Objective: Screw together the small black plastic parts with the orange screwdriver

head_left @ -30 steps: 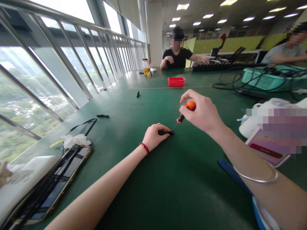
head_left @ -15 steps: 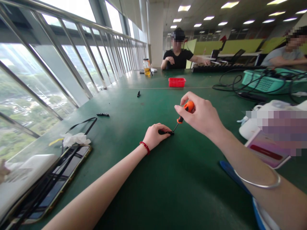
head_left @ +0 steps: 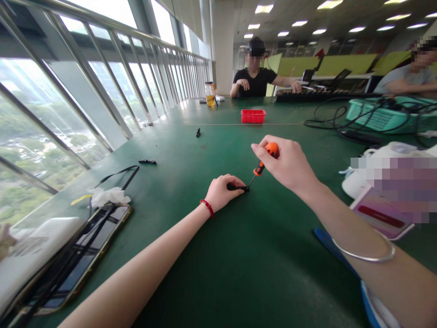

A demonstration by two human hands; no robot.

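Observation:
My left hand (head_left: 223, 191) is closed on a small black part (head_left: 241, 187), pinching it near the tabletop between thumb and fingers. What kind of part it is I cannot make out, as the hand covers much of it. In my right hand (head_left: 287, 160) is an orange and black screwdriver (head_left: 260, 167), gripped by its handle. Its thin shaft slants down to the left, and the tip meets the right end of the black part. Two other small black pieces, one farther left (head_left: 147, 161) and one farther back (head_left: 198, 132), lie on the green table (head_left: 191, 218).
A red basket (head_left: 253, 116) and a bottle of yellow liquid (head_left: 210, 94) stand farther back. A phone (head_left: 92, 255) with black straps lies at left. A teal basket with cables (head_left: 372, 116) is at right. A person (head_left: 254, 79) sits across the table.
My right thumb and fingers have shifted on the screwdriver handle, and the handle leans slightly differently. My left hand keeps its pinch on the black part. The whole view has shifted slightly.

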